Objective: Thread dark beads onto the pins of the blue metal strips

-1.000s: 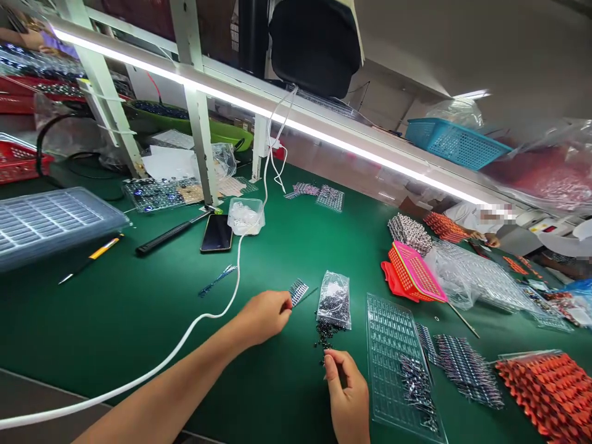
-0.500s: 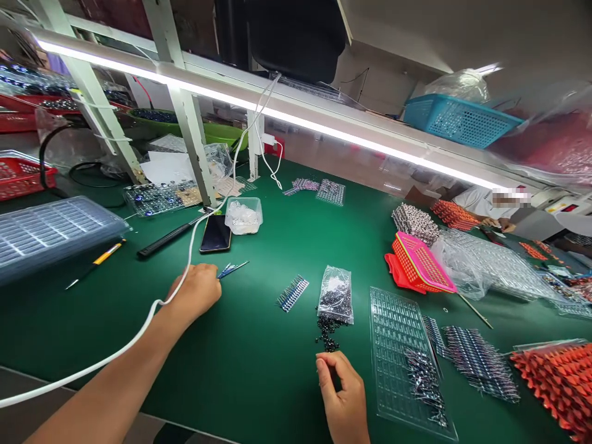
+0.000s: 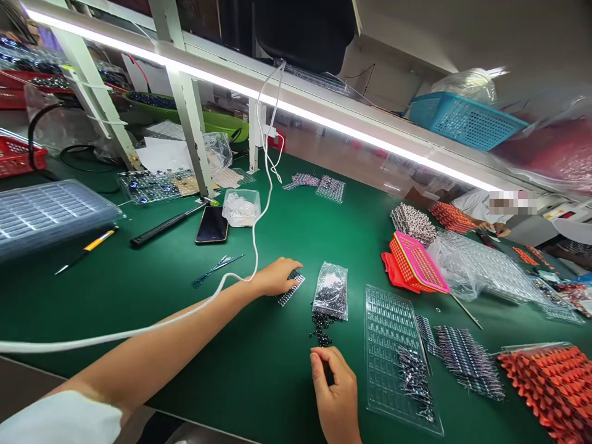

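Observation:
My left hand [image 3: 279, 277] is over a small card of blue-and-white beaded pieces [image 3: 291, 291], thumb and fingers apart around its far end and partly hiding it. A white cable [image 3: 256, 243] crosses my left forearm. My right hand [image 3: 337, 385] has thumb and forefinger pinched together just below loose black beads [image 3: 322, 333]; what the pinch holds, if anything, is too small to make out. Above those beads lies a clear plastic bag [image 3: 331, 290] of black beads. Left of my left hand rests a bundle of thin blue pieces [image 3: 217, 269].
A clear compartment tray [image 3: 386, 345] with dark wired pieces [image 3: 416, 376] stands right of my right hand. Beyond it are orange stacks [image 3: 550, 382] and a pink-orange basket [image 3: 420, 262]. A phone [image 3: 211, 224], a hammer [image 3: 164, 229] and a pen [image 3: 87, 250] lie left. A co-worker's hands show far right.
My left hand has moved right, away from the thin blue bundle to the beaded card, and its fingers have spread. My right hand keeps its pinch near the black beads.

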Demonstrator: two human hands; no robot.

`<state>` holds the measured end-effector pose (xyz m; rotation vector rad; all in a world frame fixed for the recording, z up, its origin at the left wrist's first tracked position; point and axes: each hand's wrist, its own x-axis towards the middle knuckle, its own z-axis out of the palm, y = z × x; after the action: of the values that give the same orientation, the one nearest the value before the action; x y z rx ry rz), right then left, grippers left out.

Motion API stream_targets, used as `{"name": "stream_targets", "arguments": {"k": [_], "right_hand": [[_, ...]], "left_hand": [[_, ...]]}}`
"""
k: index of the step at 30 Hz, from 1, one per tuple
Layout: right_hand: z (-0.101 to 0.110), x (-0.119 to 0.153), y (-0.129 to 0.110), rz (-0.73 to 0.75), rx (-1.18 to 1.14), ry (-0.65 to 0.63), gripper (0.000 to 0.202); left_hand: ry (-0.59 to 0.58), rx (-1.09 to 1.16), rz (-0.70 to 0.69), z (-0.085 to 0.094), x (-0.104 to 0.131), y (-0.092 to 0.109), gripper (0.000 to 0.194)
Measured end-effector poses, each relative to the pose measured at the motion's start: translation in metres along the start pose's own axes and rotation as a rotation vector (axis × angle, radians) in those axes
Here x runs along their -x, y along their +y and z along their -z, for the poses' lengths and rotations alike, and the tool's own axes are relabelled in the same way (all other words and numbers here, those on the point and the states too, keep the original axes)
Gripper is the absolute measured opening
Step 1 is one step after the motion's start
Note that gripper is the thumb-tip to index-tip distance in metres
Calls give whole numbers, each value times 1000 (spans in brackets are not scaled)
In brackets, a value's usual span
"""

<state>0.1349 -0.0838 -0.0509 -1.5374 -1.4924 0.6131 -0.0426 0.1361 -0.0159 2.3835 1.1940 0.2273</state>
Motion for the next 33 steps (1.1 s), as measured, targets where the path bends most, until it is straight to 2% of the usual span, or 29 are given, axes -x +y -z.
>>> {"name": "stream_targets", "arguments": {"k": [3,7,11,16,24,28,30,33], "right_hand": [[-1,1,1,-5,23,-16,21],[-2,1,1,11,63,-38,22],[-2,1,0,27,90,-35,22],[-2,1,-1,70,100,-5,20],[-2,1,-2,70,97,-12,22],[-1,1,-2,34,54,-19,22],[1,1,-2,-15,-2,-15,22],[3,1,-1,-165,-169,-22,27]], "left_hand": [[-104,22,11,6,-20,-5,50],[-246,32,54,11,-35,-5,56],[-328,30,105,14,-38,-1,36],[-370,16,132,16,-36,0,32],[-330,88,152,15,-31,-4,27],[-273,221,129,17,-22,-3,40],[-249,309,96,18,-16,2,43],[-188,428,12,21,-2,18,42]]}}
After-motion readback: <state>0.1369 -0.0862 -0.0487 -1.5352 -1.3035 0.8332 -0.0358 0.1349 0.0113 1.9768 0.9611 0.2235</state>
